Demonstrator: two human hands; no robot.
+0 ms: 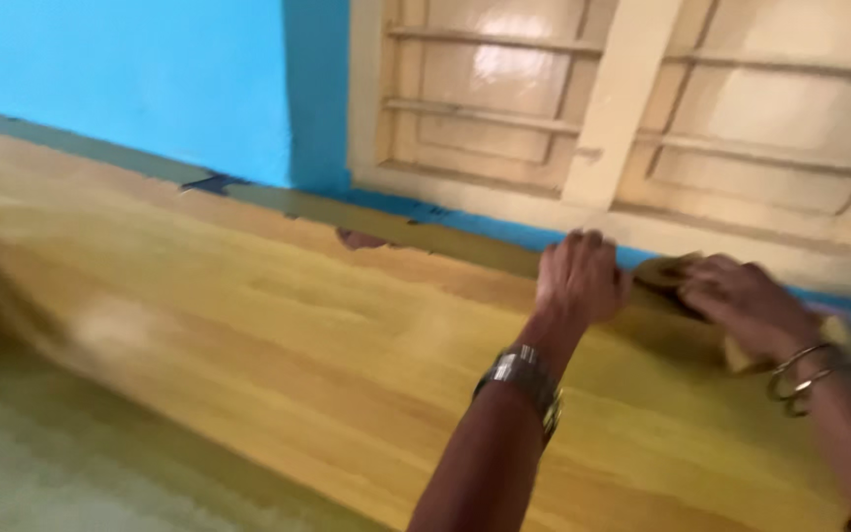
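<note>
**Both hands at the far edge of the board, cloth under the right**

Wooden board (278, 325): large, yellow-brown, glossy. Its long axis runs from upper left to lower right across the view, and its far edge lies along the foot of the blue wall (150, 79). A cream window frame (632, 108) stands above that edge.

Left hand (578, 278): at the far edge of the board, fingers curled into a loose fist, knuckles up. Whether it grips anything I cannot tell; motion blur hides the fingertips. Wristwatch (524, 379) on that forearm.

Right hand (746, 303): just beside the left, toward the right, pressed flat over a tan cloth (664, 271). Metal bangles (802, 379) at the wrist.

Cloth: small, folded or bunched, lying on the far edge of the board between the two hands. It peeks out from under the right fingers and sits near the left knuckles; touching the left or not, unclear. The right hand is the nearer one and covers it.
</note>
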